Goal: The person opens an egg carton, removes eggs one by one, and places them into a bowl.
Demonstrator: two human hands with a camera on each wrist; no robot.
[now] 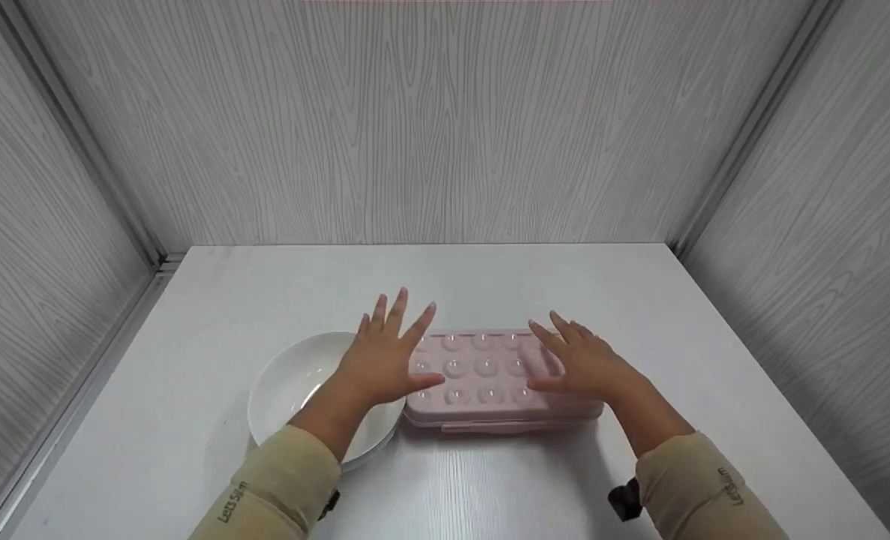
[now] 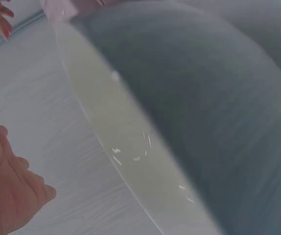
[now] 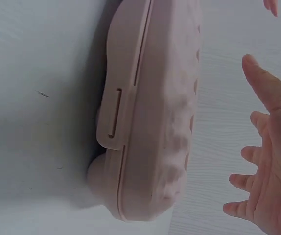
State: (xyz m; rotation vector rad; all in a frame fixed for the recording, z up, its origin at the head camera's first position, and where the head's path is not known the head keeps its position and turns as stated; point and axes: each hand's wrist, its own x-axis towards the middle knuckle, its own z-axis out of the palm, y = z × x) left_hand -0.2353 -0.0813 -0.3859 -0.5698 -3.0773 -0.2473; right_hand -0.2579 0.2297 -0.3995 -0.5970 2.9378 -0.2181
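A pink egg box (image 1: 482, 409) with rows of rounded bumps on its lid lies closed on the white table. Its front latch (image 3: 115, 115) faces the near side. To its left stands a white bowl (image 1: 287, 382), partly covered by my left forearm. My left hand (image 1: 381, 364), fingers spread, hovers above the bowl's right edge and the box's left end. Over the right end of the box is my right hand (image 1: 584, 364), its fingers apart too. Neither hand holds anything. Whatever lies inside the box is hidden by the lid.
The white table (image 1: 445, 289) is enclosed by grey wood-grain panels at the back (image 1: 430, 127), left (image 1: 40, 187) and right (image 1: 828, 187). The bowl and the box stand close side by side near the table's middle.
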